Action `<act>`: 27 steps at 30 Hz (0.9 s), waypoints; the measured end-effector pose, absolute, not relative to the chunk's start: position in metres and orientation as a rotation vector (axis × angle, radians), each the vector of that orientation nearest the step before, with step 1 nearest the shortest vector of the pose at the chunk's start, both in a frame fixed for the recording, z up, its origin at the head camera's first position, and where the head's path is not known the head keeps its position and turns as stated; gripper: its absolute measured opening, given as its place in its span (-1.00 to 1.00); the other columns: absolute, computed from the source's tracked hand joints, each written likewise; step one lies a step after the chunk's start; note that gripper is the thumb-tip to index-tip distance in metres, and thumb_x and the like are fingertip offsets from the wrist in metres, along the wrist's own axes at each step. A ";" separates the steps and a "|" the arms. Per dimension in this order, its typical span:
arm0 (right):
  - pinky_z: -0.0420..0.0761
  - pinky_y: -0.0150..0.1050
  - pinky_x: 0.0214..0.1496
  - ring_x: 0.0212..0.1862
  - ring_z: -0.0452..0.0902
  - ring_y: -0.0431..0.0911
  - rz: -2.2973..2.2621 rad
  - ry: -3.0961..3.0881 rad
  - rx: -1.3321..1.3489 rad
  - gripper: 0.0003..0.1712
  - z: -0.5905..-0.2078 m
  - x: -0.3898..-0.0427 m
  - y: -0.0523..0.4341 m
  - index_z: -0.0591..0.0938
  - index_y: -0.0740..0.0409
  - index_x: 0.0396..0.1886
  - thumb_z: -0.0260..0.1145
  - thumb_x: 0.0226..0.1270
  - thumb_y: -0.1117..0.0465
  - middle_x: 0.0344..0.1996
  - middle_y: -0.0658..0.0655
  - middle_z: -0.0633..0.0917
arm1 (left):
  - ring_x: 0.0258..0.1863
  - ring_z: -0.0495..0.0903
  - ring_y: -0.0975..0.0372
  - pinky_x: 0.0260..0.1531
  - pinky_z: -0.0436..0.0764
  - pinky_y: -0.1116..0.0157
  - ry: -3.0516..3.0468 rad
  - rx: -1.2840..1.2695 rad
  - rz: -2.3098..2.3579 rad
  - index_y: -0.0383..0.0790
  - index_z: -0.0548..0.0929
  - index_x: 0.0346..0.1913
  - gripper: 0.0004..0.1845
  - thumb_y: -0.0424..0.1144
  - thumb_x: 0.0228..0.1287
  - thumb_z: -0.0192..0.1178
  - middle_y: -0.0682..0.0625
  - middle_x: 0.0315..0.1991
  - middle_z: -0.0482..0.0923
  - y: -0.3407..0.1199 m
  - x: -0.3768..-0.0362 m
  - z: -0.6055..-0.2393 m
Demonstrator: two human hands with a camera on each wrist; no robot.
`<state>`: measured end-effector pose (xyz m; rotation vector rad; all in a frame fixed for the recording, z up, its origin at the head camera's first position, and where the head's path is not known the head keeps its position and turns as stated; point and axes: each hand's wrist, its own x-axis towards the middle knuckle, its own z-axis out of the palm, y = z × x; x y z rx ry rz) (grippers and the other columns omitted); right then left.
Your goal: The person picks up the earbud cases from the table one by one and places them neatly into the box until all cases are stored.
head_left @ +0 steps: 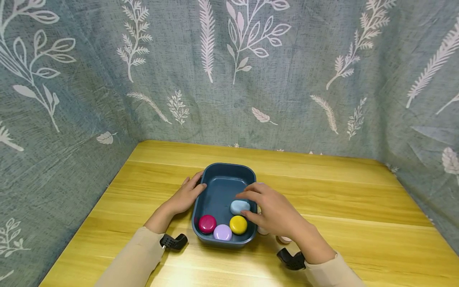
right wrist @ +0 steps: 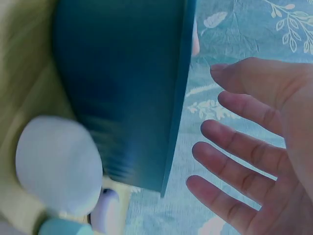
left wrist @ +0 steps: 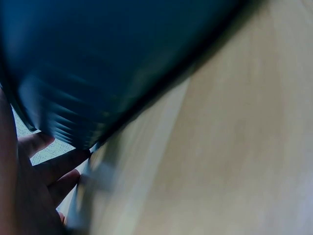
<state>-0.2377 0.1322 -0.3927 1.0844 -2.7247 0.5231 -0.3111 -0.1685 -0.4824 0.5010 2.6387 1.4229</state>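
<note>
Tray (head_left: pixel 215 193) sits mid-desk (head_left: pixel 340 207); left hand (head_left: pixel 186 196) rests on its left rim, fingers relaxed; right hand (head_left: pixel 274 211) open over blue stone (head_left: pixel 239 207) — holds nothing; advice: steady the tray, lower fingers straight, avoid nudging yellow stone (head_left: pixel 238 224).

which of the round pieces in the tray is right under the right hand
The pale blue piece, just under the right hand; the magenta, lilac and yellow ones line the tray's near wall.
</note>
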 end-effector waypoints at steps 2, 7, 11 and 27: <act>0.73 -0.12 0.10 0.11 0.63 -0.08 0.524 -2.714 1.073 -0.58 -0.393 -0.238 0.136 0.73 -0.11 0.17 0.51 0.32 0.04 0.10 0.01 0.67 | 0.66 0.03 -0.10 0.66 -0.32 -0.13 2.643 0.499 1.418 -0.10 0.16 0.65 -0.38 -0.04 0.64 -0.11 -0.15 0.59 0.26 -0.169 -0.311 -0.483; 0.73 -0.12 0.09 0.10 0.65 -0.10 0.529 -2.720 1.018 -0.59 -0.395 -0.239 0.146 0.73 -0.10 0.16 0.51 0.32 0.04 0.08 -0.02 0.68 | 0.68 -0.05 -0.12 0.66 -0.32 -0.13 2.641 0.481 1.417 -0.10 0.15 0.65 -0.37 -0.04 0.64 -0.11 -0.15 0.60 0.25 -0.170 -0.311 -0.483; 0.73 -0.09 0.12 0.13 0.64 -0.08 0.552 -2.730 0.978 -0.58 -0.398 -0.239 0.152 0.73 -0.11 0.17 0.51 0.33 0.03 0.12 -0.02 0.67 | 0.68 -0.06 -0.11 0.67 -0.31 -0.12 2.643 0.473 1.413 -0.10 0.15 0.65 -0.37 -0.02 0.64 -0.11 -0.14 0.60 0.24 -0.170 -0.311 -0.483; 0.71 -0.02 0.08 0.10 0.68 -0.03 0.610 -2.762 0.899 -0.54 -0.399 -0.250 0.178 0.69 -0.01 0.22 0.49 0.35 0.06 0.08 -0.04 0.69 | 0.68 -0.31 -0.23 0.63 -0.23 -0.26 2.624 0.430 1.401 -0.05 0.12 0.66 -0.34 0.03 0.63 -0.11 -0.15 0.63 0.19 -0.169 -0.310 -0.482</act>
